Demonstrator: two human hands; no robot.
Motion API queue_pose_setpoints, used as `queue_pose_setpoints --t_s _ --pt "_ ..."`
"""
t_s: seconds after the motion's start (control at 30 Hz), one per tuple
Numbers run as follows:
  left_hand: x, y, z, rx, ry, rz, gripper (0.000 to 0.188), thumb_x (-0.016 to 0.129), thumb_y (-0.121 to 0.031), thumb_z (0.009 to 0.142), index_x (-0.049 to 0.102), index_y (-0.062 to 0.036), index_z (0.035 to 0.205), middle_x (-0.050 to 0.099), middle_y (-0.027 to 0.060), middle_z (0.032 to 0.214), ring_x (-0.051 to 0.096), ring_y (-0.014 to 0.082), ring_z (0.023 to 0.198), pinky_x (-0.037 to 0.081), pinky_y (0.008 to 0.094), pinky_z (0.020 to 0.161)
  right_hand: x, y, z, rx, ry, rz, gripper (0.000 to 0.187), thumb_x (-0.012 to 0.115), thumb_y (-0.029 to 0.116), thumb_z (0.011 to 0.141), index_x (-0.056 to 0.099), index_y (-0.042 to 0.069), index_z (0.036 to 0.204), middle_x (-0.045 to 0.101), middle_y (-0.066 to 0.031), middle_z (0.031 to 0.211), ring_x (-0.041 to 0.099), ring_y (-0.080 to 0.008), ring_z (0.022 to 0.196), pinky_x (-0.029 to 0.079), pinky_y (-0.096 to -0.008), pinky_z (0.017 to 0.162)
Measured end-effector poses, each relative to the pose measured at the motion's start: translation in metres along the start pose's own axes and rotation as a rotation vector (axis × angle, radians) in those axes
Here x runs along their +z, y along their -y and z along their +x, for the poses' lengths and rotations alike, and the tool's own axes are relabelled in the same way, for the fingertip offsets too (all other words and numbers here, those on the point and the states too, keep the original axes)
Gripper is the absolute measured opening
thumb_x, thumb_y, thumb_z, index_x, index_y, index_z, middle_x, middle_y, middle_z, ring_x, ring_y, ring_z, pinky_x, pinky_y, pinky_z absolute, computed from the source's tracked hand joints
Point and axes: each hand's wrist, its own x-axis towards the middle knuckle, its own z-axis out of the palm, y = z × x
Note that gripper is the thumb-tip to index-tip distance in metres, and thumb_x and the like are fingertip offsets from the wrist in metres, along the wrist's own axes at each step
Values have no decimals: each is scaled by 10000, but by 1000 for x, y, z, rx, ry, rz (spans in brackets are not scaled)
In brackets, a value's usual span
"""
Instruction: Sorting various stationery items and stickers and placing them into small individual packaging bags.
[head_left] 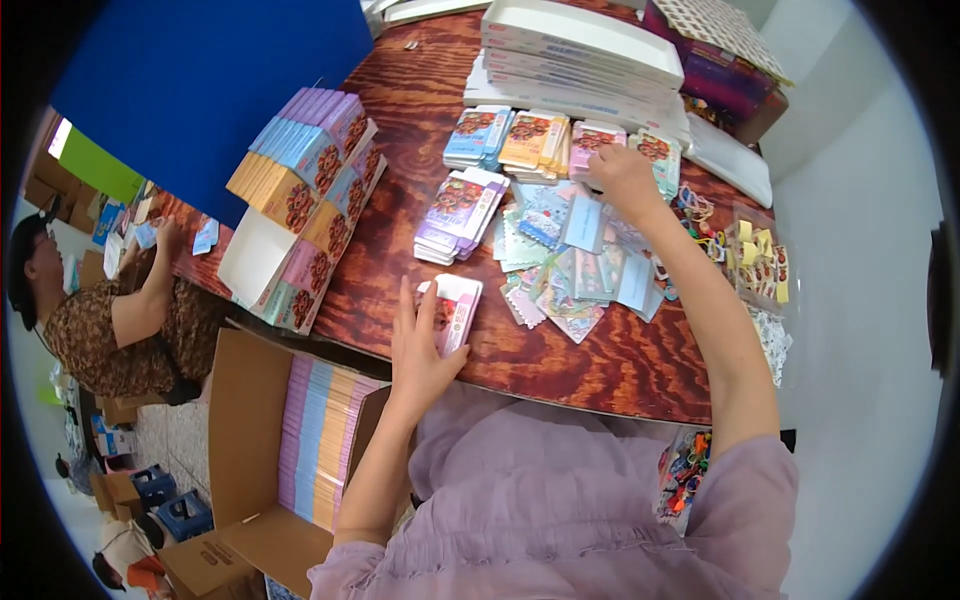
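My left hand [425, 340] is closed round a small pink-and-white printed carton [461, 300] near the table's front edge, thumb on its near side. With the arm stretched forward, my right hand [628, 182] has its fingers bent down onto the pink flat cartons [597, 138]; the fingertips are partly hidden. Beside that stack lie blue cartons [478, 135], orange cartons [535, 140] and green cartons [655, 155]. Purple cartons [458, 210] are piled nearer me. Loose patterned sachets [575, 270] spread below my right hand.
White trays [580, 50] are stacked at the back. A display box of filled cartons [310, 200] stands left, by a blue panel [210, 80]. Below it, an open cardboard box [245, 430] holds packed cartons. Bagged trinkets [755, 260] lie right. Another person [110, 310] works at left.
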Motion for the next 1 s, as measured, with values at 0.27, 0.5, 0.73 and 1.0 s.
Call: queue_pose_setpoints --t_s 0.27,0.5,0.73,1.0 --pt "15 -17 3 177 -90 88 872 779 -295 822 334 27 1499 229 318 1567 272 470 1430 237 529 1161 -52 10 -25 232 -379 88 74 632 76 765 588 85 823 577 -74 804 610 -274 818 514 -396 612" --pt "42 -63 15 -327 619 -1996 601 435 -479 1043 416 -46 1459 542 180 1400 558 309 1271 467 462 1060 -144 206 -119 25 -253 495 218 672 108 750 673 22 950 662 -103 980 663 -278 881 549 -377 735" --pt "57 -58 -4 -414 776 -1415 604 638 -97 892 417 16 1443 584 148 1301 590 227 1169 500 374 985 -164 198 -134 494 -108 1078 300 668 8 842 656 -17 1140 649 -134 1067 641 -214 822 513 -306 712" --pt "42 -77 -21 -116 784 -1083 466 700 -79 850 524 -33 1279 570 62 1167 533 147 1117 460 312 929 -169 193 -121 495 59 1151 138 656 61 884 672 -2 1006 625 -103 992 639 -226 756 501 -327 665"
